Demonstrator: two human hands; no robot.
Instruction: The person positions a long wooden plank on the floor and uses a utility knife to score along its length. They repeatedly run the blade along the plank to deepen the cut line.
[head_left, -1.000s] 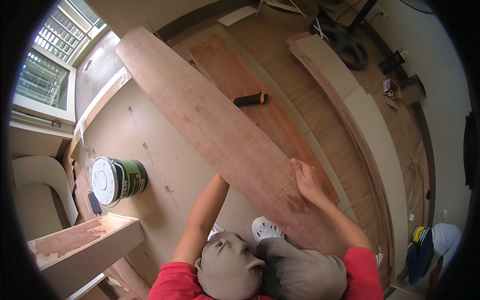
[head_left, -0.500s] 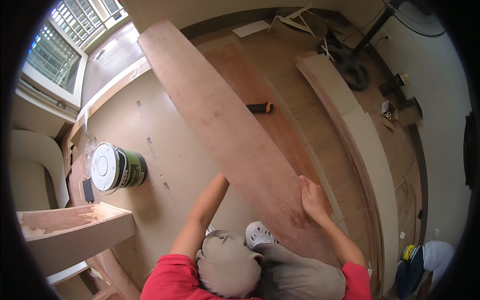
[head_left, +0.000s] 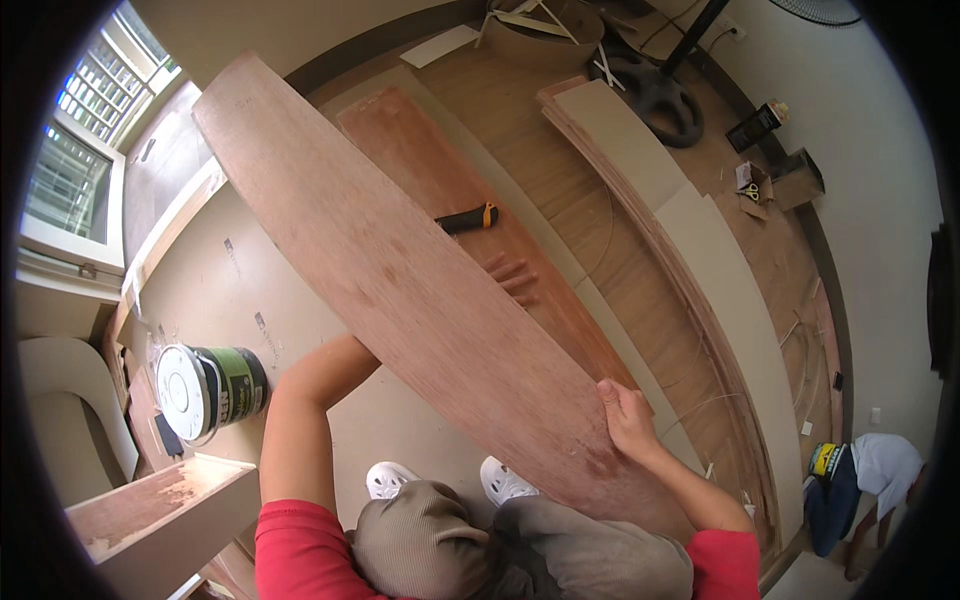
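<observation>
We stand on a wood-plank floor point(head_left: 560, 200) by a window point(head_left: 70, 190). Our long reddish plywood board point(head_left: 400, 290) is raised slantwise; our right hand point(head_left: 628, 418) grips its edge, our left hand hidden beneath. A round paint can point(head_left: 205, 390) lies nearby.

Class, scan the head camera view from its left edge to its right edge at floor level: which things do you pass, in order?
Window → paint can lying on its side → long plywood board held by both hands → black-and-orange knife → stack of curved panels → scissors.
</observation>
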